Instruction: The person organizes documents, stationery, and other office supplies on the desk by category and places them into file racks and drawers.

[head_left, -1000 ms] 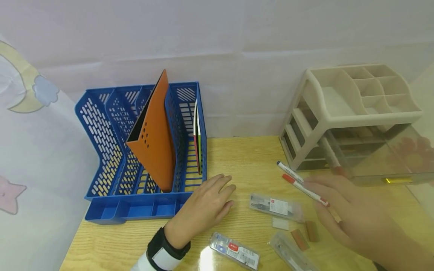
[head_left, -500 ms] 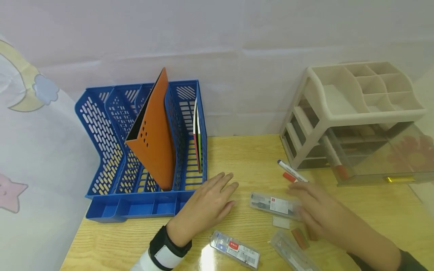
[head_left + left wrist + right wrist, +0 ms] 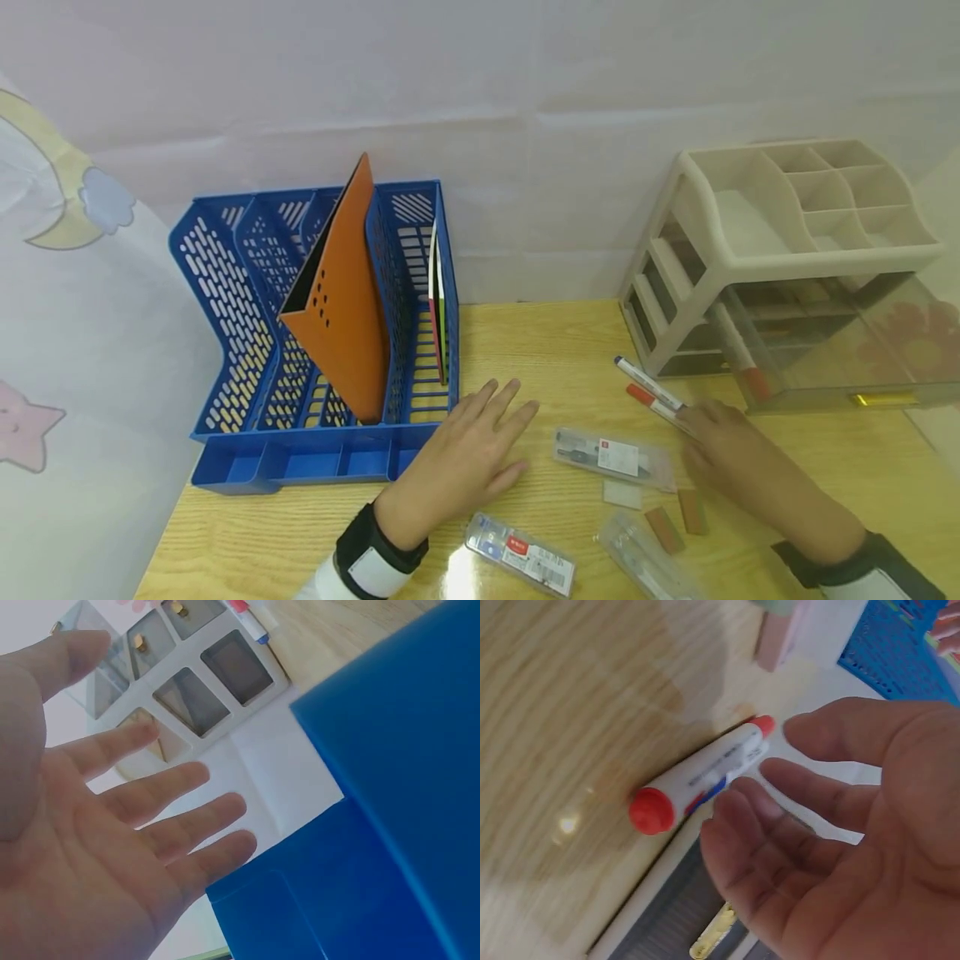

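Note:
In the head view my left hand [image 3: 463,462] hovers with spread fingers by the front right corner of the blue file rack [image 3: 330,442]. The left wrist view shows its palm and nothing held. My right hand [image 3: 738,467] is at the near end of two markers on the table. One is a red-capped whiteboard marker [image 3: 662,408]; the other is a blue-capped marker [image 3: 647,382] lying beyond it. In the right wrist view, the thumb and bent fingers stand apart close to the red marker [image 3: 712,769], with nothing between them.
An orange file box [image 3: 348,325] and thin booklets stand in the rack. At right, a cream drawer organizer [image 3: 720,242] has a clear drawer [image 3: 847,342] pulled out, a red-capped marker inside. Clear plastic cases [image 3: 615,457], a white eraser [image 3: 621,493] and brown blocks [image 3: 663,530] lie in front.
My right hand swung left over the clear case and the red marker, then back right to the markers' near end. My left hand stays nearly in place, its fingers a little more spread.

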The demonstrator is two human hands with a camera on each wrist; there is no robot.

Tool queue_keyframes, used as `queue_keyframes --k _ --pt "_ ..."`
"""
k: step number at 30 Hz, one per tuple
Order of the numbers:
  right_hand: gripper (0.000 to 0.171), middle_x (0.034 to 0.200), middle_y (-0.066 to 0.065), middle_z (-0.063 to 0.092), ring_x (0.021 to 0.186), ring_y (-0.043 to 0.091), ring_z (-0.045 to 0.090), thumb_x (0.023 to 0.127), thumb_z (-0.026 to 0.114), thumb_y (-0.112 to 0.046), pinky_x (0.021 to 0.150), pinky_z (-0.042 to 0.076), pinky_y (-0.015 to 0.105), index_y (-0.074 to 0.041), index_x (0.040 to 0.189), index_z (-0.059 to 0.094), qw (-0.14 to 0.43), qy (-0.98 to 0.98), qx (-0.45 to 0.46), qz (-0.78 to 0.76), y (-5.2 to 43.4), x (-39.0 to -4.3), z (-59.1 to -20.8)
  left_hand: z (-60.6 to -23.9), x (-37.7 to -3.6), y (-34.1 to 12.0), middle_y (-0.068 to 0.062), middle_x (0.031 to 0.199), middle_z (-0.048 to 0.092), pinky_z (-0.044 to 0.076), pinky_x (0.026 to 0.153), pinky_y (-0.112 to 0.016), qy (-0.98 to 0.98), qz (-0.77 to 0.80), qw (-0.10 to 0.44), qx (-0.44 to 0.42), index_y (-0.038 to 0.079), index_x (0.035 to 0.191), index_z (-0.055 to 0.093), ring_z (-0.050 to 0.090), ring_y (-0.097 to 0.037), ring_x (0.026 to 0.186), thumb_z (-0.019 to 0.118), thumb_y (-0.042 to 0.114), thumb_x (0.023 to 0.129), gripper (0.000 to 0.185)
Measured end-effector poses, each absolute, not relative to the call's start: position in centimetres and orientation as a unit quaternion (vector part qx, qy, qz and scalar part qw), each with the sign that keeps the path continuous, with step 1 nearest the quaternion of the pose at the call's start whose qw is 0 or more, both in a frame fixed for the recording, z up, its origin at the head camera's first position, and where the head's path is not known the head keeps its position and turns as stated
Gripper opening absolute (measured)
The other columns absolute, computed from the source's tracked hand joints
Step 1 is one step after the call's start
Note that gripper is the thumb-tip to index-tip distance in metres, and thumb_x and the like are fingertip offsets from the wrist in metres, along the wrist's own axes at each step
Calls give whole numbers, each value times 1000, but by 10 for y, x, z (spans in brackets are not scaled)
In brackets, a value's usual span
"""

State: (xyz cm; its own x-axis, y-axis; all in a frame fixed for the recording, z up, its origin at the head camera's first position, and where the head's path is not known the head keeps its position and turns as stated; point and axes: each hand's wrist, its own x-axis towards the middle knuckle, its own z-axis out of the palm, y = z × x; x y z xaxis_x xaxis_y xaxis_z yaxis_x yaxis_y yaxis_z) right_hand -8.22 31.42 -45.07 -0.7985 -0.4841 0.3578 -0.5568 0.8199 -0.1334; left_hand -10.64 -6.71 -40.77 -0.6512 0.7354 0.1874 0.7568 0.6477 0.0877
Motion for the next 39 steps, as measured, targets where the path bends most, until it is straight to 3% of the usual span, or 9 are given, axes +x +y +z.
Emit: queue_keyframes --k 7,12,13,19,20,23,30,34,39 --pt "20 79 6 56 67 13 50 76 70 5 53 48 30 -2 91 58 184 -934 290 96 318 -86 -459 -412 -104 -64 -15 172 21 36 118 -62 -908 -83 46 -409 25 164 29 29 -45 154 63 61 96 85" --pt "26 74 5 52 65 16 49 75 72 8 51 46 34 -4 87 52 199 -933 289 79 317 -88 -462 -415 -103 -61 -14 173 18 34 118 -65 -907 -86 38 -412 27 166 22 23 -46 155 63 65 94 91" --pt "23 75 6 52 65 17 49 81 72 8 52 46 35 -3 89 53 198 -934 286 76 317 -87 -462 -415 -103 -61 -14 173 16 34 119 -65 -907 -85 35 -412 28 167 20 22 -46 156 62 66 94 92" --pt "26 82 11 60 64 21 57 87 77 1 55 54 37 -2 106 59 105 -964 230 83 313 -82 -461 -415 -101 -60 -10 175 7 29 121 -66 -908 -79 8 -411 32 167 8 12 -45 158 55 72 94 96" --pt "34 83 10 61 63 20 57 80 81 3 54 54 35 -3 106 60 89 -968 219 87 313 -81 -461 -415 -100 -59 -10 175 7 29 121 -66 -908 -79 7 -411 32 167 9 12 -46 158 55 72 94 96" --pt "32 82 8 61 62 16 55 80 82 2 51 51 31 -4 105 63 83 -970 212 89 312 -81 -461 -415 -100 -59 -11 175 9 29 121 -65 -909 -78 5 -409 32 167 8 14 -45 158 55 71 94 95" --pt "43 82 7 60 65 19 58 67 85 6 53 53 35 -5 104 65 172 -944 265 94 306 -86 -455 -414 -99 -58 -12 174 13 31 122 -62 -910 -71 8 -409 29 167 13 17 -44 158 54 69 96 92" --pt "59 89 9 63 75 23 63 55 89 12 60 58 39 -4 108 68 182 -935 287 100 291 -85 -443 -414 -100 -57 -14 172 19 35 121 -59 -909 -67 15 -411 23 166 21 24 -43 156 60 60 98 87" --pt "66 97 8 68 83 25 66 51 89 12 70 59 42 -8 111 70 169 -931 307 106 264 -82 -424 -414 -99 -55 -17 169 27 39 120 -51 -904 -64 41 -420 15 162 33 36 -40 152 66 45 100 77"
